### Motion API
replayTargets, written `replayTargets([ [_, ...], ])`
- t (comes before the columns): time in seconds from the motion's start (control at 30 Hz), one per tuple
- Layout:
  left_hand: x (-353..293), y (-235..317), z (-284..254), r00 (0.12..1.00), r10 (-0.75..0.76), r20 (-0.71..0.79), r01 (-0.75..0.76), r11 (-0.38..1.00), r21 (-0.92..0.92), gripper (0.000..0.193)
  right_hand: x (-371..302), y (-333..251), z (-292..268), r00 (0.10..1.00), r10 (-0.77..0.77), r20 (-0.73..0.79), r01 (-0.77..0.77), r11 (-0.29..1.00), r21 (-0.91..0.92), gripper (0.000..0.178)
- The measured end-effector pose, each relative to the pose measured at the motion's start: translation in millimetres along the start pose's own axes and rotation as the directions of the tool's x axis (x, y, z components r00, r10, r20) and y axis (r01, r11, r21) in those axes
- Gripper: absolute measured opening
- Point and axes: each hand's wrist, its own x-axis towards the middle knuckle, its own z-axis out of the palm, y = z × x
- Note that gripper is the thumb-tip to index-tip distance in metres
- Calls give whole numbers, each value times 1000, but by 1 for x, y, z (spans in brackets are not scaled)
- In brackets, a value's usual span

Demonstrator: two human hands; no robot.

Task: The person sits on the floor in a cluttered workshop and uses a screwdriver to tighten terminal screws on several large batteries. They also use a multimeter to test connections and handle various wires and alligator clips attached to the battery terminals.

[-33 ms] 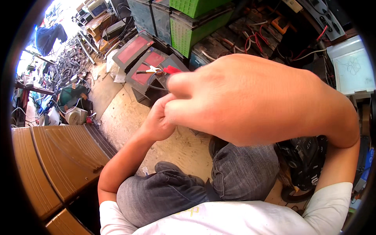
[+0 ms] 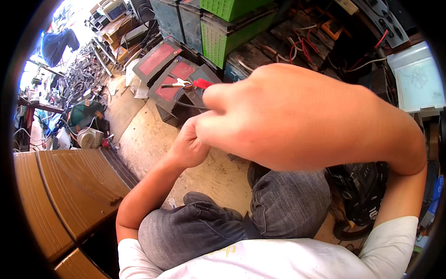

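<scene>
My right hand (image 2: 288, 118) fills the middle of the view, its back toward me and its fingers curled closed. Just left of it and partly behind it, my left hand (image 2: 189, 146) is also closed, with its fingertips meeting those of the right. Whatever the two hands pinch is hidden behind the right hand. Past my knuckles a red-handled clip (image 2: 202, 83) with metal jaws meets a black-handled clip (image 2: 173, 85), over a dark battery with a red top (image 2: 181, 69). A dark cable (image 2: 191, 105) runs behind my right hand.
Green crates (image 2: 216, 44) and more batteries (image 2: 172, 25) stand ahead. Red and white wires (image 2: 297, 49) lie on the right. A brown ridged cabinet (image 2: 79, 190) is at my left, with tangled cables (image 2: 81, 76) beyond. A white tray (image 2: 417, 76) sits far right.
My right hand has shifted very slightly, showing a bit more of the dark cable beside it. The left hand stays nearly in place.
</scene>
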Motion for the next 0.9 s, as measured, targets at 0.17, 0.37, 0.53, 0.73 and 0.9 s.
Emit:
replayTargets([
  [0.17, 3, 3, 7, 977, 163, -141, -151, 984, 95, 25, 1, 2, 0, 994, -58, -93, 61, 998, 33, 17],
  [0.37, 7, 9, 4, 994, 83, -70, -81, 996, 22, 18, -2, 5, 2, 1000, -1, 4, 1, 999, 34, 14],
  [0.53, -6, -13, 2, 987, 109, -118, -100, 992, 82, 17, -2, 7, -2, 998, 5, 60, -1, 998, -69, 12],
  [0.73, -14, -10, -1, 937, -65, -342, 114, 985, 126, 24, -8, 20, -6, 961, -150, -233, 162, 986, 36, 13],
  [0.9, 6, -4, 8, 977, 187, -104, -186, 982, 23, 27, 4, 17, -3, 955, -123, -268, 124, 992, -11, 12],
])
